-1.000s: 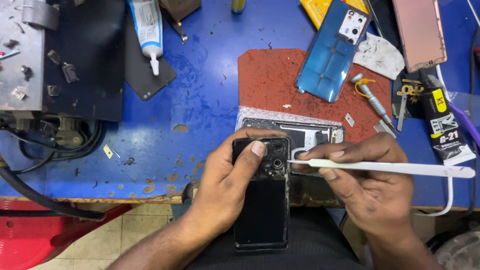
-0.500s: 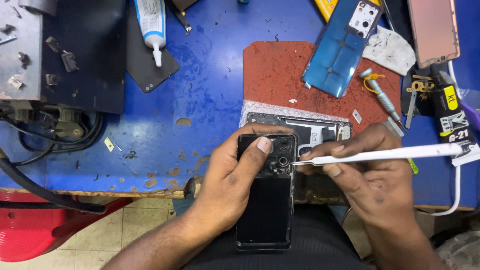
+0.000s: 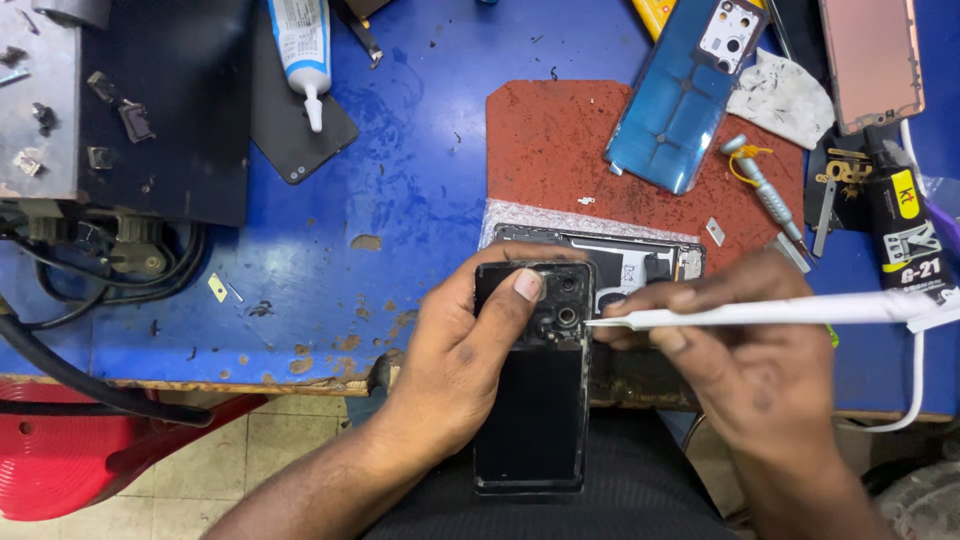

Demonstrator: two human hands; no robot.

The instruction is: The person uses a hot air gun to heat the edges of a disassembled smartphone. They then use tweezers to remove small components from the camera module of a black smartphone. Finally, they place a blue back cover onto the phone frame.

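Gripping: left hand (image 3: 465, 365) is clasping the black rectangular opened phone body (image 3: 533, 375) at bench edge, six o'clock | right hand (image 3: 745, 365) is pinching long white tweezers (image 3: 760, 313), tip touching its camera cluster | blue glossy back cover (image 3: 685, 95) lying at one o'clock

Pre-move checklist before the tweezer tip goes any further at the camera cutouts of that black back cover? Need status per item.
1. Black back cover held firm: ok, left hand wraps it, thumb pressed near the top edge.
2. White tweezers gripped: ok, right hand pinches them, tip at the camera cutouts.
3. Tip seated on the right spot: cannot tell, contact point too small.
4. Cover supported underneath: not ok, it hangs past the blue table edge over the lap.
5. Loose parts clear of the hands: ok, teal back panel and screwdriver lie apart on the red mat.
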